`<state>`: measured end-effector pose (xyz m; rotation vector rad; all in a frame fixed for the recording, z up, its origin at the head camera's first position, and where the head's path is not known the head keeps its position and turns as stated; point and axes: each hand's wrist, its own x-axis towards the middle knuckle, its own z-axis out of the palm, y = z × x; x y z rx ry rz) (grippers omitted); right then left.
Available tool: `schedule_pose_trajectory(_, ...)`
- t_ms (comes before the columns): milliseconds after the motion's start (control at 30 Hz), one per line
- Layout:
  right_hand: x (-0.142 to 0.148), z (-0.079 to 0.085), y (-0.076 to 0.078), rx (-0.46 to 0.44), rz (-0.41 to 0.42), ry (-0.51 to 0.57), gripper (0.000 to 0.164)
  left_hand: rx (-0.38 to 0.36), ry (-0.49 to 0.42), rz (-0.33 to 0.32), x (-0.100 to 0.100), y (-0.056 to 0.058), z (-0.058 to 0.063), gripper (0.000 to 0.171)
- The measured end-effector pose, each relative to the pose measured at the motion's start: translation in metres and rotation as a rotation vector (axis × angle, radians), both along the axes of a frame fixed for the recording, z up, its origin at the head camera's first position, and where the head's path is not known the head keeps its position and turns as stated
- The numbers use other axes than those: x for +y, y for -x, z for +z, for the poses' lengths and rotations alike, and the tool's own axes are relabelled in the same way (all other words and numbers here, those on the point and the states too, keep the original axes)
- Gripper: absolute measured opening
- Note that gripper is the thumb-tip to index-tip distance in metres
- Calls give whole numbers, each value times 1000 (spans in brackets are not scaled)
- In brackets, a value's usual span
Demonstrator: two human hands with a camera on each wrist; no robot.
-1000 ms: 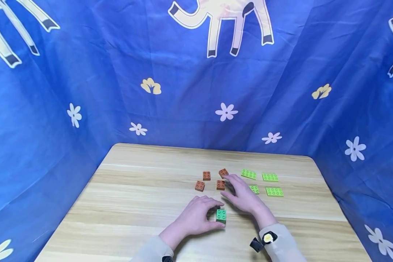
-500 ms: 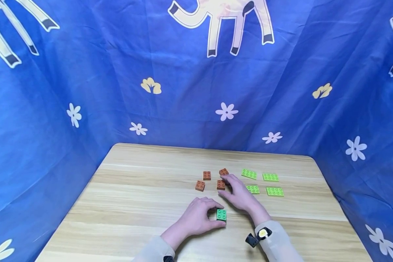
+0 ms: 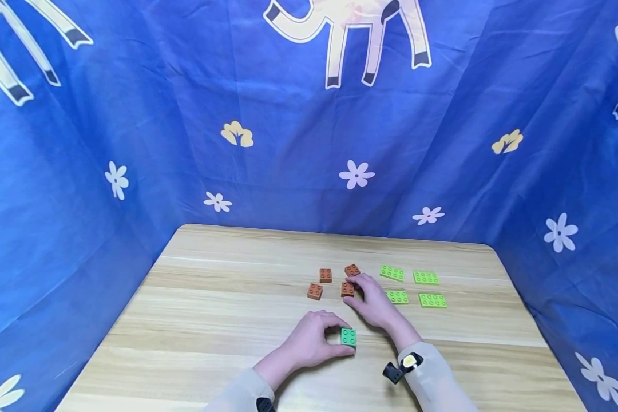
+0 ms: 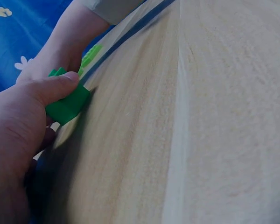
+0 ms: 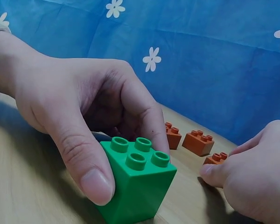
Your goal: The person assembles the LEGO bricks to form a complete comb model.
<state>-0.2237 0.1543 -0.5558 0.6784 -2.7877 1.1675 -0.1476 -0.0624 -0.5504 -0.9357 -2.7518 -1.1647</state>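
Observation:
In the head view my left hand (image 3: 311, 342) grips a tall green toy building brick (image 3: 348, 337) between thumb and fingers. Four round studs top this brick (image 5: 135, 182), which stands upright at the tabletop in the right wrist view. Farther forward, my right hand (image 3: 375, 303) pinches an orange-brown brick (image 3: 347, 289), thumb on the near side and index finger on the far side. Another orange-brown brick (image 3: 352, 269) lies just beyond those fingertips. From the left wrist, the thumb shows across the side of the green brick (image 4: 67, 105).
Two more orange-brown bricks, one behind (image 3: 325, 275) and one nearer (image 3: 315, 291), lie left of the right hand. Several flat lime-green bricks (image 3: 432, 300) lie to its right, one partly covered by it. A blue printed curtain (image 3: 288, 171) surrounds the wooden table (image 3: 211, 320).
The right hand has shifted slightly left, its thumb and index finger coming in around the near orange-brown brick. The left hand with the green brick has stayed almost still.

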Motion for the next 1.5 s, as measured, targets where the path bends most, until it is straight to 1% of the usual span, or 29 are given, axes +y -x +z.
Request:
schedule_pose_trajectory(133,0,-1,2,10,-5,19,45,-30,-51,3,0,2,-3,38)
schedule_pose_trajectory(267,0,-1,2,8,-2,36,44,-62,-80,11,1,2,-4,38)
schedule_pose_trajectory(500,1,3,1,-7,-1,52,41,-110,-78,33,0,2,-3,40)
schedule_pose_trajectory(700,2,13,-3,-15,20,97,39,-114,-75,49,0,2,-4,42)
schedule_pose_trajectory(800,2,19,-7,-32,31,107,38,-116,-84,55,0,2,-4,42)
schedule_pose_trajectory(933,4,27,-13,-83,40,112,40,-121,-95,51,0,1,-5,42)
schedule_pose_trajectory(1033,6,35,-19,-105,53,119,41,-125,-99,44,0,1,-5,41)
schedule_pose_trajectory(1233,10,50,-30,-65,88,116,41,-135,-97,40,1,2,-5,41)
schedule_pose_trajectory(1500,14,60,-45,-49,113,103,41,-81,-102,28,0,1,-5,45)
